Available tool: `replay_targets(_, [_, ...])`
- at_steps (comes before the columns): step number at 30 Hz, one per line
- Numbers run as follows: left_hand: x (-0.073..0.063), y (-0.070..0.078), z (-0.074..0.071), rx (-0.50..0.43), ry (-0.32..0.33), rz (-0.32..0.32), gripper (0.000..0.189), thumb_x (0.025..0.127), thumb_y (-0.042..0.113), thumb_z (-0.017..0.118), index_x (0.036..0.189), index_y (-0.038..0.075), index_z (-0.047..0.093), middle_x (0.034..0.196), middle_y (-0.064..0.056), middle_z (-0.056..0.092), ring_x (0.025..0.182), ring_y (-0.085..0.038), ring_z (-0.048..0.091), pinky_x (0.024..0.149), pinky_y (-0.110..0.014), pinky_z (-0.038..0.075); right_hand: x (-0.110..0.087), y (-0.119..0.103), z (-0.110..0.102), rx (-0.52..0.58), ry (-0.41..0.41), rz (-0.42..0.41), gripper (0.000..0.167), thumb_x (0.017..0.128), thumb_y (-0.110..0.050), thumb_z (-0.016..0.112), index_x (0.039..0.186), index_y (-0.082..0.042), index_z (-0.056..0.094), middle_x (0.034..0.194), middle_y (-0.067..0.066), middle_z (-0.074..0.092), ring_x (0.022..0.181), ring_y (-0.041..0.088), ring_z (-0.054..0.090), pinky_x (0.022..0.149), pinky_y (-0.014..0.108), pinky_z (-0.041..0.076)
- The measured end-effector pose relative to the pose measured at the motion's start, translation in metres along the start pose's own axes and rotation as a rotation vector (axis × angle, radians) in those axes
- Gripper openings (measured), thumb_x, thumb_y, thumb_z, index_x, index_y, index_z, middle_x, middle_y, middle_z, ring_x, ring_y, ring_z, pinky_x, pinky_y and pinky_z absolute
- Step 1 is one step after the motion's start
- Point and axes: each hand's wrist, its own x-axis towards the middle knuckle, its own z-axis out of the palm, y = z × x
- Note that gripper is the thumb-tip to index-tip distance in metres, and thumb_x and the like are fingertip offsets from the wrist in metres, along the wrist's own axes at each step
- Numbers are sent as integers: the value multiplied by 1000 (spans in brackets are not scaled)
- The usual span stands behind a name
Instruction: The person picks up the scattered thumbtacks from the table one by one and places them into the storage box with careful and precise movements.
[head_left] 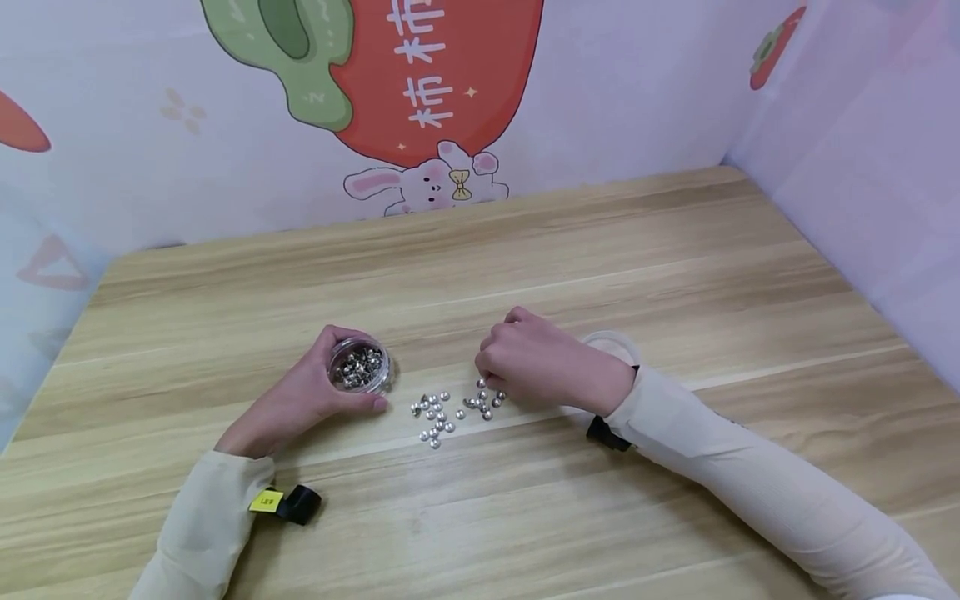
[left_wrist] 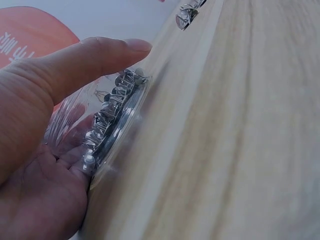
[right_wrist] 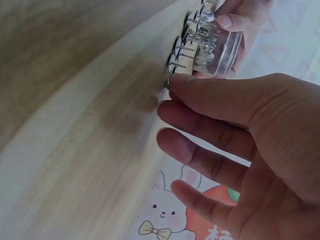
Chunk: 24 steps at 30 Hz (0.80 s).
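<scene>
My left hand [head_left: 318, 379] rests on the table and curls round a small clear round container [head_left: 386, 382], its thumb along the near side. Inside lies a heap of silver thumbtacks [head_left: 358, 367]. In the left wrist view the container wall [left_wrist: 75, 112] shows between thumb and palm. To its right, loose thumbtacks [head_left: 438, 414] lie scattered on the wood, several with pins upward in the right wrist view. My right hand [head_left: 543, 358] is low at the right end of these tacks. Its thumb and index fingertips pinch at a thumbtack [right_wrist: 169, 86], mostly hidden by them; the other fingers are loosely bent.
A clear round lid [head_left: 611, 340] lies behind the right wrist, partly covered by it. The wood-grain table [head_left: 480, 275] meets a printed cloth backdrop [head_left: 600, 92] at the back and sides. Black camera straps [head_left: 300, 504] sit on both wrists.
</scene>
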Motion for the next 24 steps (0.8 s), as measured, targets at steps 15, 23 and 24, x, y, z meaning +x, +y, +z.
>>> replay_targets(15, [0, -2, 0, -31, 4, -2, 88, 63, 34, 91, 129, 19, 35, 131, 0, 50, 126, -23, 46, 111, -47, 27, 43, -19, -30, 13, 156, -47, 13, 93, -15, 62, 86, -21, 72, 78, -9, 68, 78, 10, 62, 100, 39, 42])
replay_targets(23, [0, -2, -3, -10, -3, -24, 86, 65, 37, 89, 129, 22, 35, 137, 0, 47, 130, -22, 41, 110, -47, 26, 90, -44, -25, 9, 169, -111, 15, 96, -26, 61, 102, -22, 74, 93, -10, 72, 88, 9, 65, 92, 34, 44])
replay_targets(24, [0, -2, -3, -9, -4, -24, 85, 66, 37, 89, 129, 22, 35, 139, 1, 46, 131, -22, 39, 111, -47, 25, 92, -45, -25, 10, 172, -110, 15, 96, -26, 61, 103, -22, 74, 94, -9, 72, 89, 10, 65, 92, 34, 43])
